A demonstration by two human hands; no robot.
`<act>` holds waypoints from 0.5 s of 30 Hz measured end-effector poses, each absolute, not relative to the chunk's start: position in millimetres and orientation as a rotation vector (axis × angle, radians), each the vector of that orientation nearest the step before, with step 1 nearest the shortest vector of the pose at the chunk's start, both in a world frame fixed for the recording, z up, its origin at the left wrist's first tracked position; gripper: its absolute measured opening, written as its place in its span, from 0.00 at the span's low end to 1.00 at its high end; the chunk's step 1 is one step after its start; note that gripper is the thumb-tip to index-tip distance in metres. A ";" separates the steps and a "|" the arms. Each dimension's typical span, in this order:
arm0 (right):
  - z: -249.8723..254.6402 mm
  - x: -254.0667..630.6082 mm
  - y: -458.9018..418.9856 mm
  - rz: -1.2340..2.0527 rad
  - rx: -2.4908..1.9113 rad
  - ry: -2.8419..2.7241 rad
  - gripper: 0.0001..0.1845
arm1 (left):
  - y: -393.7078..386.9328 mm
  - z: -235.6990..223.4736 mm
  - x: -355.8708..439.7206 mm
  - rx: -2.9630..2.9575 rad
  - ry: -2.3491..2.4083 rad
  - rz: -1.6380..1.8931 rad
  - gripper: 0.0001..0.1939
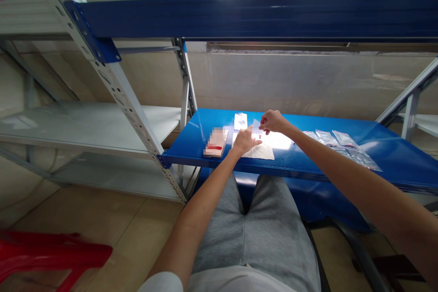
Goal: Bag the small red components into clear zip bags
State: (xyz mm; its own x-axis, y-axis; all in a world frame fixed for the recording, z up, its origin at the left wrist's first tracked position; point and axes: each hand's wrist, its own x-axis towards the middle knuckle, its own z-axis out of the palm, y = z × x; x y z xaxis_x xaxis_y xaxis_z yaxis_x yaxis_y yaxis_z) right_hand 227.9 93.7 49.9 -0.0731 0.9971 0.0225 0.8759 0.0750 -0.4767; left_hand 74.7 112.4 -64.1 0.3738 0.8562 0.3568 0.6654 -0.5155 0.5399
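Observation:
A small translucent sheet or bag (pixel 256 127) stands between my two hands above the blue shelf. My right hand (pixel 273 122) pinches its right side between thumb and fingers. At its lower left is my left hand (pixel 243 141), thumb stretched out to the right and index finger reaching up along the sheet's edge. Whether that finger touches the sheet is hard to make out. Below both hands lies a white paper or cloth (pixel 263 152), with a few tiny dark bits near my left thumb. A white packet (pixel 240 121) rests just behind my left hand.
Several clear plastic packets (pixel 337 140) lie on the blue shelf (pixel 400 150) at the right. A pinkish flat stack (pixel 216 142), partly pixelated, sits at the left. The blue upper beam (pixel 239 19) crosses above my hands. A red stool (pixel 58 253) stands lower left.

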 end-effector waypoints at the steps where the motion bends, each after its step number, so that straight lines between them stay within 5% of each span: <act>1: 48.6 228.0 93.8 0.463 -1.858 -2.026 0.10 | 112.7 -64.6 74.6 2.334 1.342 0.884 0.45; 8: 34.0 231.3 89.0 0.425 -1.862 -2.034 0.18 | 110.8 -64.7 72.5 2.341 1.355 0.887 0.43; 15: 7.2 232.3 86.0 0.486 -1.812 -1.937 0.07 | 108.3 -62.9 72.8 2.337 1.347 0.881 0.43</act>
